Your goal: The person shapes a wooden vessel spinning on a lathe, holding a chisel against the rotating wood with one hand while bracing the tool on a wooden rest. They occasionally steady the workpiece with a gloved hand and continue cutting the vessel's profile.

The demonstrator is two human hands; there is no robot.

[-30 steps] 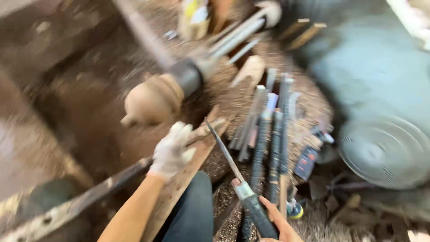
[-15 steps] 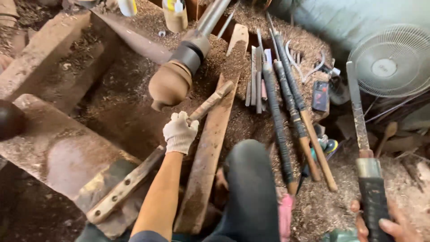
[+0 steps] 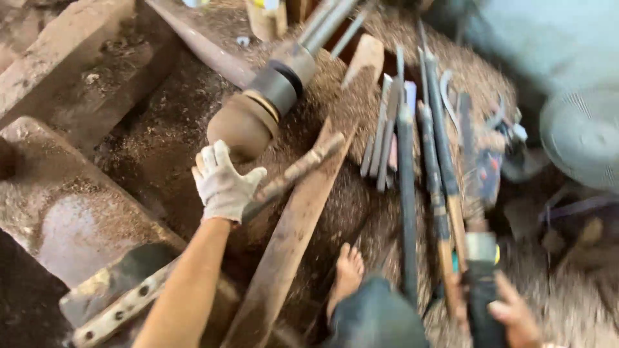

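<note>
Chisel with a long dark blade and a thick black handle runs up the lower right of the frame, blurred. The right hand, bare, is curled around the handle at the bottom edge, fingers wrapped shut on it. The tool looks stiff and heavy toward the steel end, so a grip low on the handle seems the sound place; the blade edge is best left alone. Left of it lies a row of similar long tools on the sawdust. The left hand, in a white glove, sits at centre left with fingers held together and thumb out, resting on a slanted bar and holding nothing that I can see. Just above it, a rounded brown wooden piece sits on a spindle, likely hard and smooth. A bare foot rests on a plank.
</note>
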